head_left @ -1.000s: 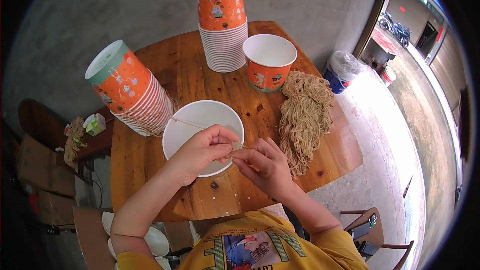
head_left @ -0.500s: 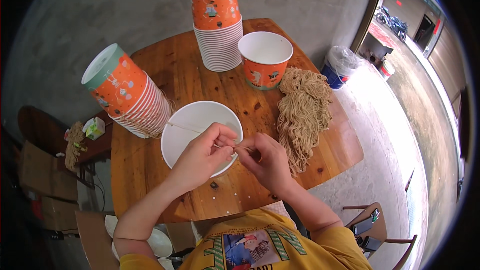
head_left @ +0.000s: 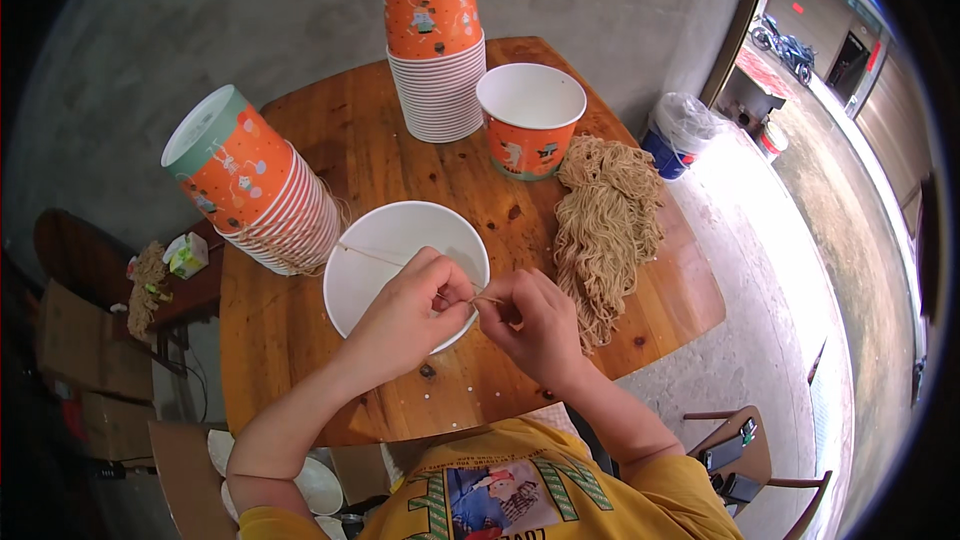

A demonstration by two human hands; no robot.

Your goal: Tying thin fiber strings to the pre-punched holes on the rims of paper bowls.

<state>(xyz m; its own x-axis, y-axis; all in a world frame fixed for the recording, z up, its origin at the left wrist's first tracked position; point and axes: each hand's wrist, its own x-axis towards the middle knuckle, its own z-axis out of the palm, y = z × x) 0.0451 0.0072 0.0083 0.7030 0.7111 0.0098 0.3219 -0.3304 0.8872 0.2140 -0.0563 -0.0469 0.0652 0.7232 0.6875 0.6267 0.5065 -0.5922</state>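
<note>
A thin beige string (head_left: pixel 370 255) runs from the left stack of paper buckets (head_left: pixel 255 180) across an open white paper bucket (head_left: pixel 352 285). Over that bucket's near right rim, my left hand (head_left: pixel 405 315) pinches the string, fingers curled. Close beside it, my right hand (head_left: pixel 535 325) is closed on a short piece of the string between thumb and forefinger. The fingertips almost meet, and the exact crossing of the string there is too small to make out. Strands of string also wrap the left stack. A loose bundle of beige yarn (head_left: pixel 607 230) lies right of my hands.
Farther back on the wooden table (head_left: pixel 330 125) stand a tall upside-down bucket stack (head_left: pixel 435 70) and one upright orange bucket (head_left: pixel 530 140). A lined blue bin (head_left: pixel 665 152) is on the floor at right. A chair (head_left: pixel 745 450) holds dark devices; cardboard boxes (head_left: pixel 85 350) sit at left.
My hands have shifted slightly, the fingertips drawing a little apart, and more of the string shows between them. The buckets and yarn stay in place.
</note>
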